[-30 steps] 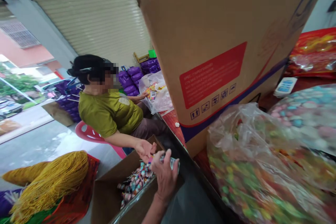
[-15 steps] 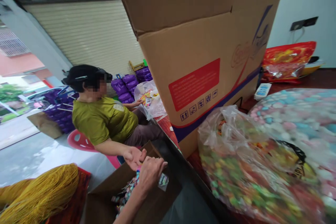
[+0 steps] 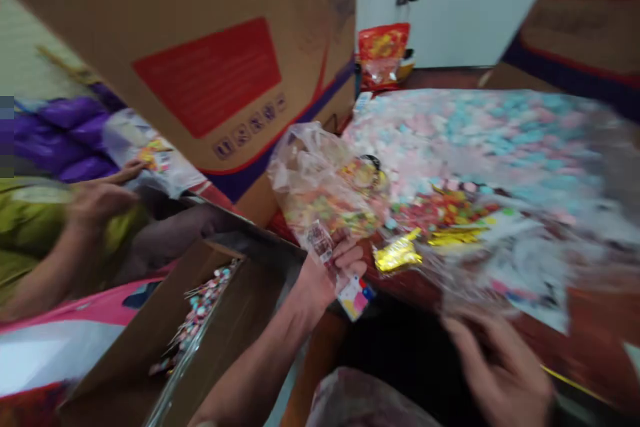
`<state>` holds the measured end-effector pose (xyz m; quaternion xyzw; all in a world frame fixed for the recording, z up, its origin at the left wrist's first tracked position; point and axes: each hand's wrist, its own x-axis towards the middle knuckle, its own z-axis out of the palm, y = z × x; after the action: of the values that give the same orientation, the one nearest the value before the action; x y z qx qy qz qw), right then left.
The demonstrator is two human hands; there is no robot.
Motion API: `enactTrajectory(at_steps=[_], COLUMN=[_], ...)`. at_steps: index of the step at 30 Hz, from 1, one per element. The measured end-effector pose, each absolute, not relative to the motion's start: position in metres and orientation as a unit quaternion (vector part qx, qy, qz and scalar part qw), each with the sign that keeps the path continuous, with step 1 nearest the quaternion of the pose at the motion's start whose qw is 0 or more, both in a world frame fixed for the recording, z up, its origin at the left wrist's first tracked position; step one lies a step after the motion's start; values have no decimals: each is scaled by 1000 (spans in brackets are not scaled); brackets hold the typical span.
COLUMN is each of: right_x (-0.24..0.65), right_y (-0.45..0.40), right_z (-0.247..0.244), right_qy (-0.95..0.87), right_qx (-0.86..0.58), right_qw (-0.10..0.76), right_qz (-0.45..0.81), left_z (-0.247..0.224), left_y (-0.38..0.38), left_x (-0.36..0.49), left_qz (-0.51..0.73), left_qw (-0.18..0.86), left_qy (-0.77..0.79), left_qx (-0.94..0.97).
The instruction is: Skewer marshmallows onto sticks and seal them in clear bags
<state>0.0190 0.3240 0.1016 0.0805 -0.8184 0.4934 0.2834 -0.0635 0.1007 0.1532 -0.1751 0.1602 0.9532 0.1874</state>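
Note:
My left hand [image 3: 333, 267] is curled around a small clear packet [image 3: 319, 242] with printing; a colourful card [image 3: 354, 297] hangs at its fingers. It is in front of the knotted plastic bag of green and orange candies [image 3: 325, 203]. At the lower right, my right hand [image 3: 500, 360] is blurred, its thumb and fingers apart, beside clear plastic bags [image 3: 510, 267] at the table edge. Nothing shows between those fingers. Between the hands lie gold twist ties [image 3: 397, 253] and a pile of red and yellow candies [image 3: 443, 210].
A large bag of pink and blue candies [image 3: 480, 127] covers the back of the table. A tall carton [image 3: 210, 80] stands left. An open box [image 3: 115, 347] holds wrapped sweets below. Another person's hand [image 3: 97, 203] is at the left.
The view has swung right and down. My left hand has moved from near the other person's palm over the box to the table side. My right hand has come into view.

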Motion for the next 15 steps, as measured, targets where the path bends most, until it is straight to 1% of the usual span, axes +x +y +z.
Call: enactTrajectory(at_steps=[1, 3, 8, 12, 15], right_x=[21, 21, 8, 6, 6], right_y=[319, 307, 296, 303, 305], right_z=[100, 100, 105, 104, 102], right_qy=[-818, -808, -777, -738, -742], right_qx=[120, 148, 110, 56, 61], right_qw=[271, 265, 363, 394, 394], right_qz=[492, 505, 502, 545, 538], left_z=[158, 165, 164, 154, 150], left_y=[119, 150, 194, 207, 211], left_x=[-67, -73, -81, -89, -97], left_qz=[954, 952, 951, 947, 948], left_qw=[204, 222, 222, 184, 145], left_qy=[136, 117, 146, 225, 257], left_qx=[-173, -173, -155, -137, -119])
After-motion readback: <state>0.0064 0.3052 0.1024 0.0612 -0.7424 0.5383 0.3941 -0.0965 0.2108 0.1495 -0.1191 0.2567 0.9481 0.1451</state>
